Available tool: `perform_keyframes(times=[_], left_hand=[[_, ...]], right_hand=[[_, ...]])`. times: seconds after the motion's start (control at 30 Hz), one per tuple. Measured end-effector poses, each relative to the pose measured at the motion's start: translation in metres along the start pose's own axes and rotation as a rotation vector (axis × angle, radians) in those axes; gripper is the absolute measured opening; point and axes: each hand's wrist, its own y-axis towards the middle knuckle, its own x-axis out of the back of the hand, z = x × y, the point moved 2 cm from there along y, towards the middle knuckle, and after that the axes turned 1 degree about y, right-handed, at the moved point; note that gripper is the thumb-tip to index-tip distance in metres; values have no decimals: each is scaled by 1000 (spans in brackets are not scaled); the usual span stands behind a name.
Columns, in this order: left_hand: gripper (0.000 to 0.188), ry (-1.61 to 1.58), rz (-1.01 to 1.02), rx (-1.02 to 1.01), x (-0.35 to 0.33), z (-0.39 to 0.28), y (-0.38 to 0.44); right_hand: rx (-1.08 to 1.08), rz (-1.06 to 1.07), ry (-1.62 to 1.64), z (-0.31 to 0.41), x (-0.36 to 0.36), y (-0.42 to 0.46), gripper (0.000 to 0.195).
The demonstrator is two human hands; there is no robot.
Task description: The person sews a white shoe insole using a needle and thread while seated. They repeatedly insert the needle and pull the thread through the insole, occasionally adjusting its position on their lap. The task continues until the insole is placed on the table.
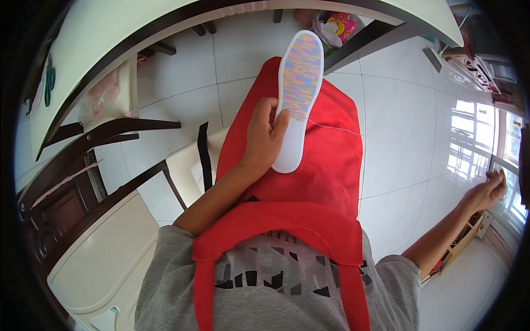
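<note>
My left hand (267, 134) grips the left edge of an upright shoe insole (300, 78), thumb on its face. The insole has a white rim; multicoloured stitching covers its upper part and the heel end is white mesh. From its right edge a pale thread (335, 127) runs right across the red apron (331, 165) on my lap and grows too faint to follow over the floor. Far out to the right, my right hand (490, 190) is raised with its fingers drawn together; whether a needle or the thread is between them is too small to tell.
A pale table (124, 25) with a dark edge curves across the top, with green-handled scissors (49, 80) at its left. Beneath it stands a bin (323, 33) with wrappers. Chairs, one with a cream seat (99, 248), are at the left; a wooden rack (459, 248) stands at the right.
</note>
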Motion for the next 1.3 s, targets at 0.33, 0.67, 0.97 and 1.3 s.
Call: perform_keyframes(times=[0.33,0.67,0.97,1.3], left_hand=[[14,-239,16,25,-6,-19,-5],[16,-255,-2,55,-4,-29,-11],[17,-244,3,60,-5,-26,-12],[16,-223,8,51,-5,-25,-12]], right_hand=[[70,866,581,188,-95,-162,18],[-267,994,783,206,-115,-198,31],[-273,1002,777,206,-118,-202,32],[-288,987,745,206,-119,-202,31]])
